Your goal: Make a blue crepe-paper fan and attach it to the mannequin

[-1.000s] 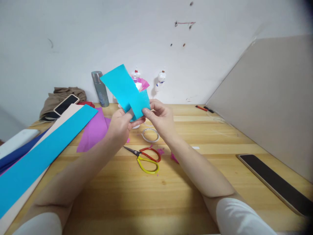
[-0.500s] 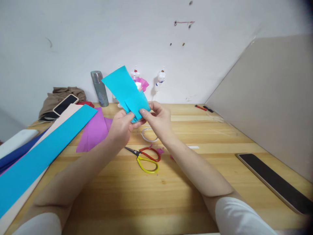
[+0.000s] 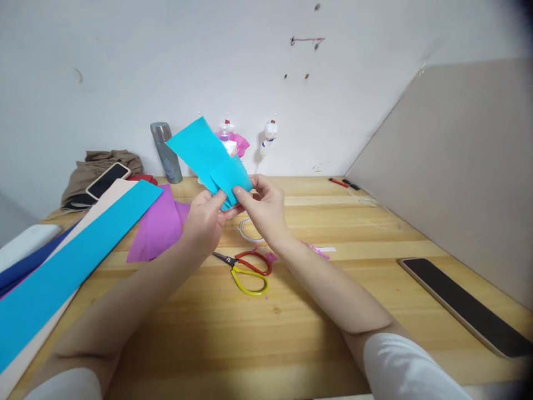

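Between my hands, raised above the table, is a bright blue sheet of paper, tilted and gathered into folds at its lower end. My left hand pinches the folded lower edge with the thumb on top. At the lower right edge, my right hand grips the same paper, thumb pressed on its face and fingers behind. Below the hands lie scissors with one red and one yellow handle. A roll of white tape is partly hidden behind my right hand.
Long blue paper overlaps pale and dark blue sheets at left, beside purple paper. A metal flask and small white figures stand by the wall. A dark phone-like slab lies right. Pink scraps lie near my right forearm.
The whole view has shifted slightly. Both hands still hold the blue paper in nearly the same way, and more pink scraps show beside my right forearm.
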Demonstrator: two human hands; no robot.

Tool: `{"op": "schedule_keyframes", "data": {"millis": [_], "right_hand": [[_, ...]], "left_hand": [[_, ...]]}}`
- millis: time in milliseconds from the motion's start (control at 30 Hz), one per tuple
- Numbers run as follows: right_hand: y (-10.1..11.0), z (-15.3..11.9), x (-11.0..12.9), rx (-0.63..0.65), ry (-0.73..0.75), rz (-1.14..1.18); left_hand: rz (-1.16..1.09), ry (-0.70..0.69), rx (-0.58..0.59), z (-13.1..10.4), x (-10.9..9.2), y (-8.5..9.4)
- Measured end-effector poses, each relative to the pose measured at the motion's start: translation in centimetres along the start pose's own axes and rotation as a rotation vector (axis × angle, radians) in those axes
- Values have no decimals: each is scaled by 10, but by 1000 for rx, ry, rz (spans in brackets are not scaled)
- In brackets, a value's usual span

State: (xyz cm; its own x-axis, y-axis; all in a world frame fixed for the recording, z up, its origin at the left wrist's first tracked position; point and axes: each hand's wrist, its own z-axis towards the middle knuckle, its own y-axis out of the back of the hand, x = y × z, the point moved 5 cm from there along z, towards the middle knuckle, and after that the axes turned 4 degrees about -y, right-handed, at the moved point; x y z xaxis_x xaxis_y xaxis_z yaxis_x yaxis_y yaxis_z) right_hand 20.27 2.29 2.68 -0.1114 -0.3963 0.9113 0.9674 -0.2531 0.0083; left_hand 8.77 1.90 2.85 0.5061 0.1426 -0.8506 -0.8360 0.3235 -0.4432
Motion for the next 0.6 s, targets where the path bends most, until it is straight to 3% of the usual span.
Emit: {"op": "schedule_keyframes", "data": {"millis": [233,400,600], "right_hand": [[0,-3,3,-4,24,-23],[0,1,3,-6,26,91],[-1,10,-9,211,-209,262]], "left_hand": [[-26,-28,21,-4,-1,-4],[50,-31,49,-4,-1,-6],[101,-25,69,-2,-3,-6]]}}
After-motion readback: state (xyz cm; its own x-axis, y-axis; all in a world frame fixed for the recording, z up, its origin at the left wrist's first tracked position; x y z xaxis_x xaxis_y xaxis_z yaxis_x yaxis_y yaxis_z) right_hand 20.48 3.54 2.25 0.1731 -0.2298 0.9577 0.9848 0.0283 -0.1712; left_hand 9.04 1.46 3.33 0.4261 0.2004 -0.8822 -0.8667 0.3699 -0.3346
